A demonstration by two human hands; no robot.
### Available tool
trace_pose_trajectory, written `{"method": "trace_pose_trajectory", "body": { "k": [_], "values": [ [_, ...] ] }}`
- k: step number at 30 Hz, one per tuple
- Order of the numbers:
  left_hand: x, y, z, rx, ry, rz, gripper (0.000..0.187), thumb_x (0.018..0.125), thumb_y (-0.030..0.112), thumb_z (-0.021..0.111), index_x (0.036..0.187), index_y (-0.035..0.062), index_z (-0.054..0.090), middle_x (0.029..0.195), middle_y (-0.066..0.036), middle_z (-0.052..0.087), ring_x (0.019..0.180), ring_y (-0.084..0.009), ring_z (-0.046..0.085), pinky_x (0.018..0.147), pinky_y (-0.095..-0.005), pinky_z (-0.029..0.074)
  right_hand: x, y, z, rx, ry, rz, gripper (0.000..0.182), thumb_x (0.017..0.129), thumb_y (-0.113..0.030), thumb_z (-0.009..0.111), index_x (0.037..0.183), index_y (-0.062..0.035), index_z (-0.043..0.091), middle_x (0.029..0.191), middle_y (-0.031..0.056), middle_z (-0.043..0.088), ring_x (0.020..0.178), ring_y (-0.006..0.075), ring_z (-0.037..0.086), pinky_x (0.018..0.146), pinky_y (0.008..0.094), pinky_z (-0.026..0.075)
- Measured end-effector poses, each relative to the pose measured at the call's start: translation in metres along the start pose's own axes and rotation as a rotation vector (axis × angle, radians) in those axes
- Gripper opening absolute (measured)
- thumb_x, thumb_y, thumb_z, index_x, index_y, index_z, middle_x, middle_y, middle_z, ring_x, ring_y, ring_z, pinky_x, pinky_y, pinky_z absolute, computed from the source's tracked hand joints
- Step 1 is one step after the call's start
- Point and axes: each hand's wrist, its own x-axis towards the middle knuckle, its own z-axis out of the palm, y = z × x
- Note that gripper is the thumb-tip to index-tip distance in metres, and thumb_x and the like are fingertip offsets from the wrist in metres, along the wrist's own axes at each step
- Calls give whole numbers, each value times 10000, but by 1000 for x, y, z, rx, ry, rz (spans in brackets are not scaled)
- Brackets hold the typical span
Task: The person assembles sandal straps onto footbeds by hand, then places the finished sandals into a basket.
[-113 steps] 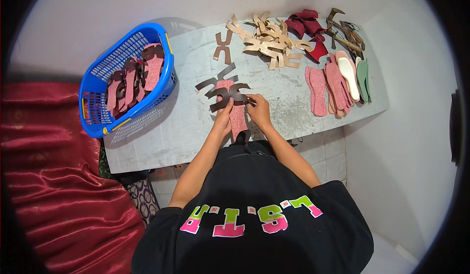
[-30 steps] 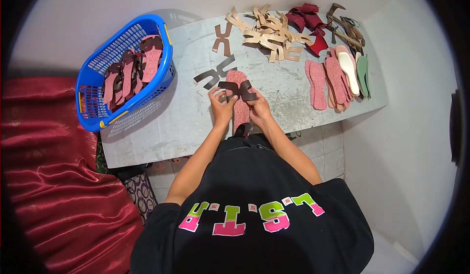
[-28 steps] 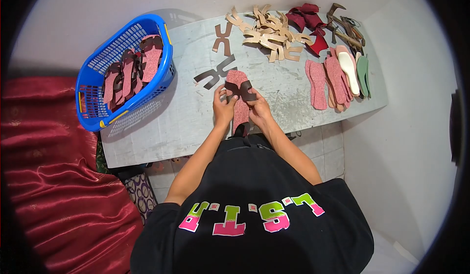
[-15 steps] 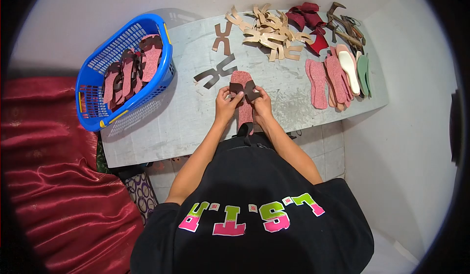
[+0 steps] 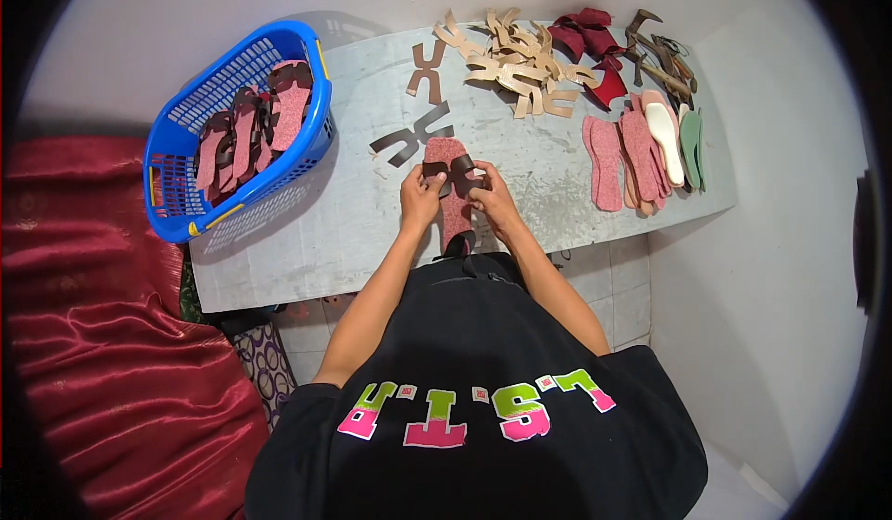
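Between my hands is a sandal (image 5: 455,213) with a speckled pink sole and dark brown straps, its toe end pointing away from me. My left hand (image 5: 421,197) grips its left edge, thumb on the left strap. On the other side my right hand (image 5: 494,202) pinches the right strap, fingers curled around that edge. A dark band loops over the heel end, close to my shirt. Just beyond the toe lies a loose dark brown X-shaped strap piece (image 5: 409,137), and a second brown strap piece (image 5: 426,72) rests farther back.
A blue basket (image 5: 321,102) at left holds several pink sandals. Along the back of the table (image 5: 307,250) are a beige strap pile (image 5: 520,69), dark red pieces (image 5: 583,35) and hammer-like tools (image 5: 641,37). Pink soles (image 5: 604,162), a white sole (image 5: 662,139) and green soles (image 5: 691,148) lie right.
The sandal and both hands have shifted slightly left. My right fingers have moved on the right strap, and the two straps now stand farther apart over the sole.
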Motion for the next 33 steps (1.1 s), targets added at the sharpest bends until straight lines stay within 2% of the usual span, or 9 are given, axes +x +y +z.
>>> {"method": "trace_pose_trajectory", "body": {
  "k": [2, 5, 7, 14, 17, 19, 25, 28, 33],
  "values": [
    [-2, 1, 1, -71, -30, -62, 151, 907, 56, 645, 1037, -10, 605, 921, -65, 677, 780, -107, 627, 684, -262, 513, -3, -3, 12, -56, 124, -57, 343, 851, -5, 664, 1175, -75, 579, 908, 8, 582, 797, 98, 552, 717, 240, 462],
    [-6, 4, 3, -125, -91, -171, 147, 909, 50, 638, 1045, 0, 610, 944, -59, 675, 817, -105, 625, 726, -259, 507, 3, 8, 11, -49, 182, -140, 275, 894, -28, 656, 1157, -67, 585, 898, -3, 590, 813, 87, 550, 736, 227, 454],
    [-3, -4, 4, -149, -129, -13, 146, 914, 59, 633, 1052, 14, 610, 956, -57, 673, 846, -102, 618, 759, -258, 500, 5, 9, 12, 3, 173, -139, 261, 894, -9, 648, 1143, -63, 594, 892, -4, 596, 808, 84, 550, 735, 226, 455],
    [-1, -5, 0, -83, -182, 68, 152, 920, 75, 634, 1060, 22, 610, 956, -47, 669, 862, -101, 613, 781, -261, 494, 7, 19, 10, 161, 158, -164, 209, 879, 27, 650, 1074, -45, 632, 875, -6, 608, 746, 75, 556, 686, 225, 468],
    [-4, 1, 2, -129, -170, 49, 176, 919, 85, 644, 1082, 27, 612, 960, -39, 669, 862, -96, 615, 779, -258, 499, 10, 16, 8, 212, 164, -158, 208, 872, 19, 664, 1069, -43, 632, 865, -9, 606, 744, 76, 564, 676, 224, 471],
    [-6, 3, 1, -184, -152, -113, 196, 923, 104, 649, 1101, 30, 615, 973, -34, 668, 859, -89, 617, 768, -251, 507, 11, 10, 5, 144, 148, -146, 208, 870, 6, 673, 1067, -45, 631, 872, -7, 607, 757, 76, 567, 688, 224, 472],
    [-7, 18, 3, -322, -172, -185, 200, 946, 159, 633, 1098, 29, 623, 955, -31, 671, 844, -87, 620, 740, -252, 518, 12, 8, 2, 114, 125, -107, 223, 869, -54, 702, 1078, -51, 623, 894, -6, 605, 802, 73, 571, 727, 224, 470],
    [-7, 21, 3, -283, -138, -212, 207, 951, 181, 630, 1082, 21, 632, 945, -37, 673, 850, -92, 620, 742, -255, 518, 10, 4, 2, 110, 106, -77, 235, 872, -73, 703, 1091, -54, 619, 907, -8, 603, 807, 75, 569, 733, 226, 468],
    [-4, 4, -5, -129, -84, -41, 242, 947, 208, 647, 1099, 20, 642, 986, -47, 669, 843, -89, 623, 742, -253, 526, 3, 3, 7, 135, 49, -61, 312, 855, -62, 720, 1139, -46, 592, 931, 11, 610, 818, 91, 585, 747, 235, 487]
  ]
}}
